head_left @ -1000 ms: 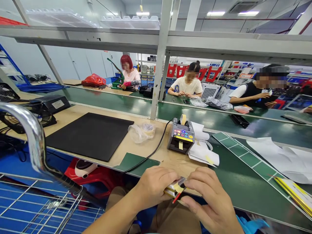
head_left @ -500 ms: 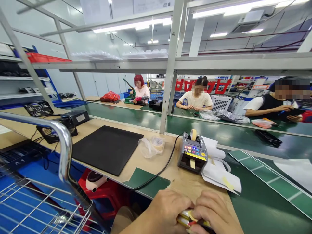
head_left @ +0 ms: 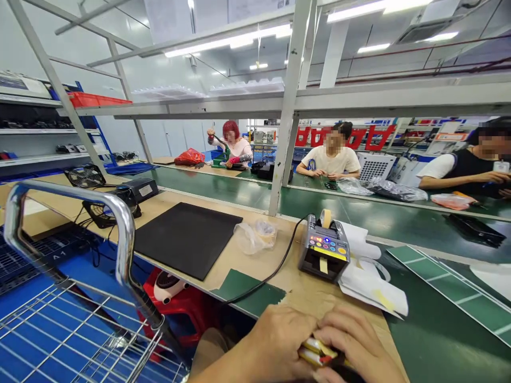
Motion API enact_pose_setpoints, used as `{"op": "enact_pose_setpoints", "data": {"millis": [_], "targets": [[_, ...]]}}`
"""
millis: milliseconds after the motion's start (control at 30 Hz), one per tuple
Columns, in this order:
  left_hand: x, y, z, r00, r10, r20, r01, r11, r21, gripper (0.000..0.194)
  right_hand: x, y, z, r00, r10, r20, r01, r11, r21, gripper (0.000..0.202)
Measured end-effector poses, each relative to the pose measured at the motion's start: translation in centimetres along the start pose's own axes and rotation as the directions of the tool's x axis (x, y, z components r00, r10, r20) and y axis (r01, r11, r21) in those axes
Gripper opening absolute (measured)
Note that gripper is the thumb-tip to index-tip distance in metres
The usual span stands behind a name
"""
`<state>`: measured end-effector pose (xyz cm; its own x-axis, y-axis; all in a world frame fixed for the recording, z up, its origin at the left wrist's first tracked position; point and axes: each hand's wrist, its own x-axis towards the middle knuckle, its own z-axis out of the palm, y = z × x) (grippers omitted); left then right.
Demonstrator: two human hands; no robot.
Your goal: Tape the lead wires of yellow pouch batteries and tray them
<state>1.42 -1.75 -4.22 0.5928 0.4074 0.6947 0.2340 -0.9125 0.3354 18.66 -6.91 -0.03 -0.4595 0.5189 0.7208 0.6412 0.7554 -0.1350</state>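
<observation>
At the bottom of the head view, my left hand [head_left: 279, 343] has its fingers wrapped around one side of a small yellow-taped pack [head_left: 317, 353]. My right hand [head_left: 353, 340] grips the other side, its thumb and fingers curled over the top. Silvery-white surfaces, yellow strips and a red bit show between the fingers; the rest of the pack is covered, so its exact kind is unclear. Just beyond the hands stands an automatic tape dispenser [head_left: 325, 249] with lit buttons. A short piece of yellowish tape [head_left: 323, 265] sticks out of its front slot.
White paper sheets [head_left: 375, 292] lie right of the dispenser, and a black cable [head_left: 275, 271] runs left from it. Further left are a black mat [head_left: 187, 239] and a clear plastic bag [head_left: 255, 238]. A wire cart [head_left: 80, 340] stands at left. Several co-workers sit across the bench.
The view has turned slightly left, so the scene sits further right. Both hands keep hold of the pack, which shows a little more. Across the bench, a co-worker's hand has risen to a lever.
</observation>
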Motion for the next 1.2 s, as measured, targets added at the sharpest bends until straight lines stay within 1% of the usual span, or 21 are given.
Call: {"op": "enact_pose_setpoints", "data": {"millis": [67, 133, 200, 267, 367, 467, 600, 667, 767, 800, 867, 933, 967, 1033, 1100, 1133, 1200], "targets": [[0.3, 0.4, -0.7, 0.999, -0.04, 0.029, 0.04, 0.999, -0.009, 0.045, 0.3, -0.5, -0.2, 0.998, 0.065, 0.019, -0.066, 0.996, 0.053, 0.024], [0.5, 0.7, -1.3, 0.993, -0.105, 0.057, 0.108, 0.992, -0.062, 0.032, 0.4, -0.7, -0.4, 0.988, 0.132, 0.081, -0.14, 0.985, 0.102, 0.027], [0.6, 0.8, -1.9, 0.974, -0.203, 0.104, 0.216, 0.966, -0.139, 0.017, 0.3, -0.7, -0.8, 0.972, 0.193, 0.131, -0.211, 0.968, 0.137, 0.031], [0.6, 0.9, -2.3, 0.942, -0.297, 0.157, 0.327, 0.918, -0.224, 0.014, 0.4, -0.7, -1.3, 0.965, 0.222, 0.139, -0.242, 0.959, 0.149, 0.03], [0.7, 1.3, -2.5, 0.89, -0.385, 0.243, 0.449, 0.828, -0.335, 0.014, 0.9, -0.7, -1.8, 0.977, 0.189, 0.101, -0.203, 0.968, 0.15, 0.027], [0.6, 1.4, -2.3, 0.852, -0.429, 0.301, 0.52, 0.758, -0.394, 0.009, 1.9, -0.8, -1.9, 0.983, 0.165, 0.085, -0.175, 0.975, 0.134, 0.022], [0.6, 1.4, -1.9, 0.816, -0.483, 0.318, 0.577, 0.709, -0.405, 0.009, 2.8, -1.0, -1.5, 0.984, 0.141, 0.107, -0.151, 0.984, 0.097, 0.016], [0.8, 1.5, -1.9, 0.801, -0.495, 0.337, 0.599, 0.676, -0.429, 0.009, 3.0, -1.2, -1.3, 0.992, 0.104, 0.072, -0.107, 0.993, 0.045, 0.015], [0.9, 1.7, -2.0, 0.785, -0.507, 0.357, 0.619, 0.61, -0.496, 0.008, 3.2, -1.7, -1.3, 1.0, 0.019, 0.005, -0.018, 0.996, -0.092, 0.015], [0.8, 1.8, -2.0, 0.781, -0.512, 0.358, 0.622, 0.583, -0.523, 0.009, 3.3, -1.9, -1.3, 1.0, -0.008, 0.009, 0.01, 0.992, -0.124, 0.017], [0.6, 2.0, -1.9, 0.761, -0.539, 0.361, 0.637, 0.516, -0.572, 0.011, 3.2, -2.2, -1.4, 0.998, -0.036, 0.058, 0.044, 0.988, -0.148, 0.02], [0.4, 2.1, -1.7, 0.726, -0.578, 0.372, 0.666, 0.456, -0.591, 0.014, 2.9, -2.5, -1.4, 0.992, -0.03, 0.119, 0.048, 0.987, -0.154, 0.022], [0.2, 2.2, -1.5, 0.708, -0.596, 0.377, 0.682, 0.442, -0.582, 0.015, 2.6, -2.6, -1.2, 0.991, -0.021, 0.13, 0.042, 0.986, -0.16, 0.023], [-0.2, 2.3, -1.3, 0.686, -0.622, 0.377, 0.71, 0.46, -0.533, 0.016, 1.9, -2.9, -0.7, 0.993, -0.008, 0.119, 0.029, 0.983, -0.181, 0.023], [-0.5, 2.2, -1.1, 0.69, -0.628, 0.359, 0.715, 0.513, -0.476, 0.016, 1.3, -3.3, -0.3, 0.996, -0.009, 0.094, 0.028, 0.979, -0.203, 0.021], [-0.6, 2.1, -1.0, 0.706, -0.618, 0.345, 0.702, 0.551, -0.451, 0.015, 1.3, -3.4, -0.2, 0.997, -0.007, 0.081, 0.023, 0.979, -0.204, 0.021], [-0.5, 1.9, -1.1, 0.765, -0.563, 0.313, 0.644, 0.645, -0.412, 0.013, 1.7, -3.4, -0.7, 0.996, 0.027, 0.087, -0.015, 0.992, -0.129, 0.023]]}}
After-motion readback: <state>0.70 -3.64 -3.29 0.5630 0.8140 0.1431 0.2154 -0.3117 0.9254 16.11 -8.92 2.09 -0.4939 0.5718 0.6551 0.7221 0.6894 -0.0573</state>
